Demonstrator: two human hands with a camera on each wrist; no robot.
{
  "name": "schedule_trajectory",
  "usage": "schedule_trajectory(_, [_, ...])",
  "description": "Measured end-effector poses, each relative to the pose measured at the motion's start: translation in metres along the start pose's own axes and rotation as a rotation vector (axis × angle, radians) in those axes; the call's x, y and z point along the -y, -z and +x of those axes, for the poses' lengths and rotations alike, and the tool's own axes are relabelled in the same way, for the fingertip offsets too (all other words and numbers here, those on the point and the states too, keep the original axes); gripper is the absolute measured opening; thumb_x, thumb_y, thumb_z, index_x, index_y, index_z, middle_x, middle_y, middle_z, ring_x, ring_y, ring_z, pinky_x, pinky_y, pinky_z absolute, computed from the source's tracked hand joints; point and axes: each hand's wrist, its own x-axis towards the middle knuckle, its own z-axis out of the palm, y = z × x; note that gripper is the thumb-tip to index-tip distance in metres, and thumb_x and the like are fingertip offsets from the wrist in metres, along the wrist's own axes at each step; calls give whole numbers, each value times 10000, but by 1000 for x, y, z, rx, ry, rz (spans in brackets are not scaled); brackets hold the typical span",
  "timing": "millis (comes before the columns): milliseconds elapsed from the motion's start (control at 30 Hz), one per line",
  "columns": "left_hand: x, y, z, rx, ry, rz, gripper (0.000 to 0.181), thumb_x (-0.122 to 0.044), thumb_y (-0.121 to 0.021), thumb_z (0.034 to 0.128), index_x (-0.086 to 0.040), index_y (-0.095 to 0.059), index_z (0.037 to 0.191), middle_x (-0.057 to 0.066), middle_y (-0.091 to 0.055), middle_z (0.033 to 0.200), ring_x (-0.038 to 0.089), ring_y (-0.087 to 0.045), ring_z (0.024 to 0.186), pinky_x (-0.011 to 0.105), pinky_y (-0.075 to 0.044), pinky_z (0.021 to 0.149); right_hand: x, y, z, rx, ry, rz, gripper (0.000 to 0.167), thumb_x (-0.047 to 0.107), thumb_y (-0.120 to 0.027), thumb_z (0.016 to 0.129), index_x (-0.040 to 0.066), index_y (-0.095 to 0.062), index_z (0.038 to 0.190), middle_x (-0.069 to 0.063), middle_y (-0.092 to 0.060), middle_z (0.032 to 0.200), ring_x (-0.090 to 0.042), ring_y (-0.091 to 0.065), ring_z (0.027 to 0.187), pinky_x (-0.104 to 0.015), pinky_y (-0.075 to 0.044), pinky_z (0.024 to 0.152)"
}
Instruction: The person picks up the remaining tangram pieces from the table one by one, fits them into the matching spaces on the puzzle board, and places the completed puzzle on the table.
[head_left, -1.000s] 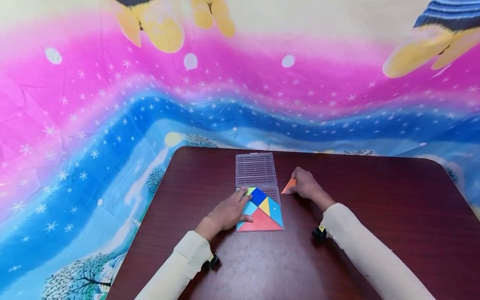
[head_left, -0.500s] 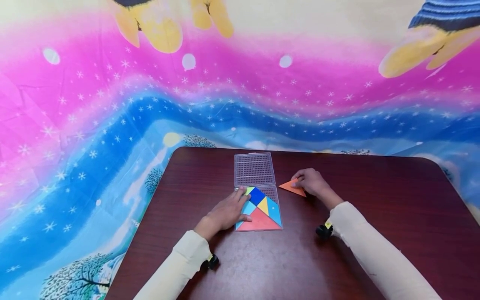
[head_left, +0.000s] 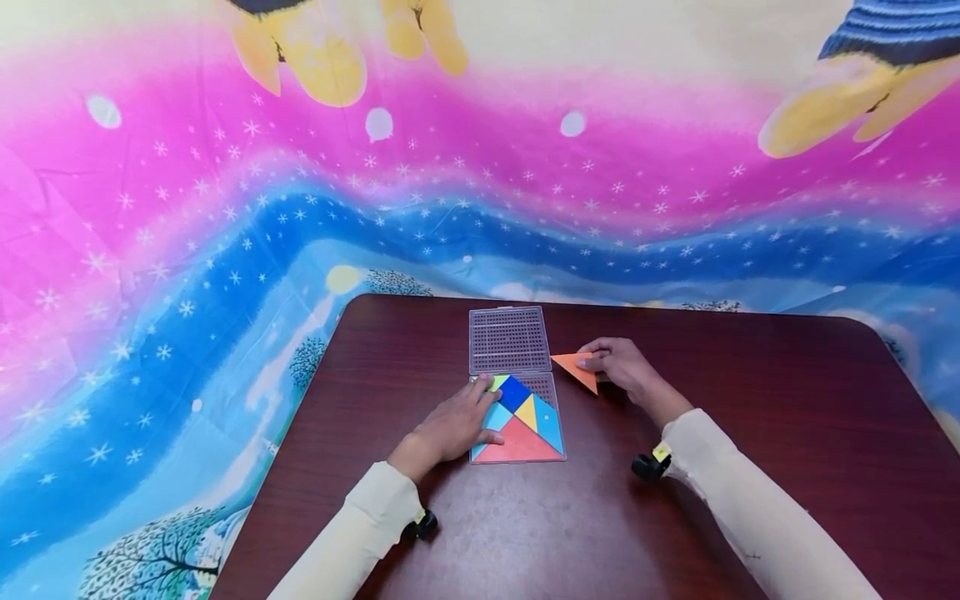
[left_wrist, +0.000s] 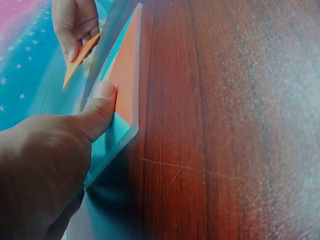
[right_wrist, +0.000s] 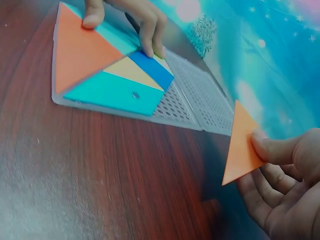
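Note:
In the head view, my right hand (head_left: 621, 368) pinches an orange triangular tangram piece (head_left: 576, 369) between thumb and fingers, above the table beside the case. My left hand (head_left: 453, 423) rests over the left side of the tangram case's tray (head_left: 543, 384), thumb and fingertips touching the pieces. That tray holds a large red-orange triangle (right_wrist: 82, 55), a blue square (head_left: 514, 394), a yellow triangle (head_left: 527, 412), a teal piece with a hole (right_wrist: 112, 93), and lime and light-blue pieces partly covered by my left hand. Bare perforated tray shows at its far right corner.
The case's perforated clear lid (head_left: 510, 339) lies folded back flat behind the tray. Both sit on a dark reddish wooden table (head_left: 570, 525). A printed cloth (head_left: 450, 167) in pink and blue hangs behind the table's far edge.
The orange triangle has turned in my right fingers, its tip now pointing left toward the lid. My right hand shifted slightly to the right. The left hand stays on the tray.

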Motion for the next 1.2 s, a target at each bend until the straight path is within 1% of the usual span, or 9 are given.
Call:
schedule_trajectory(167, [0,0,-1,3,1,-1,834,-641,-500,990,-144,-296,1628,100,-184,1721,268,-176,1602,402,-319,1255,4,-7,1,-14,-11,28,328,183,-670,1006,22,-660,1292,-179,-637,1311,-221,-657,1004,-334,-614,865])
schedule_trajectory(300, [0,0,-1,2,4,-4,833,-643,-495,991,-146,-295,1629,98,-184,1722,266,-175,1603,400,-314,1257,7,-11,0,-12,-21,49,344,191,-670,1005,19,-652,1303,-172,-654,1290,-194,-660,957,-332,-613,863])
schedule_trajectory(567, [0,0,-2,-8,-2,2,827,-638,-498,992,-144,-301,1626,102,-198,1718,268,-189,1599,397,-325,1252,12,-16,-2,-21,-26,45,336,204,-677,1002,33,-660,1291,-162,-649,1285,-207,-645,972,-353,-606,881])
schedule_trajectory(733, [-1,0,-1,-12,-2,7,826,-636,-500,993,-137,-310,1622,111,-203,1714,275,-199,1596,402,-333,1247,14,-19,-2,-9,-8,55,352,207,-691,993,19,-660,1290,-182,-645,1288,-211,-658,963,-378,-610,894])
schedule_trajectory(833, [-1,0,-1,-13,-3,10,825,-633,-506,992,-128,-320,1617,116,-212,1711,280,-205,1593,404,-335,1247,15,-21,-1,-2,-9,64,347,206,-714,979,11,-676,1264,-183,-649,1269,-200,-657,946,-390,-613,889])
schedule_trajectory(1067, [-1,0,0,-25,-11,21,824,-619,-530,987,-114,-337,1609,119,-228,1705,283,-219,1589,406,-333,1248,18,-28,0,-7,1,67,314,179,-742,956,6,-716,1216,-177,-693,1193,-162,-673,867,-353,-626,836])
schedule_trajectory(1200, [-1,0,0,-20,-6,23,827,-621,-527,985,-119,-330,1612,114,-222,1708,279,-213,1590,409,-327,1252,22,-32,-1,-10,7,50,321,186,-755,947,17,-716,1217,-192,-677,1231,-187,-687,923,-362,-631,831])
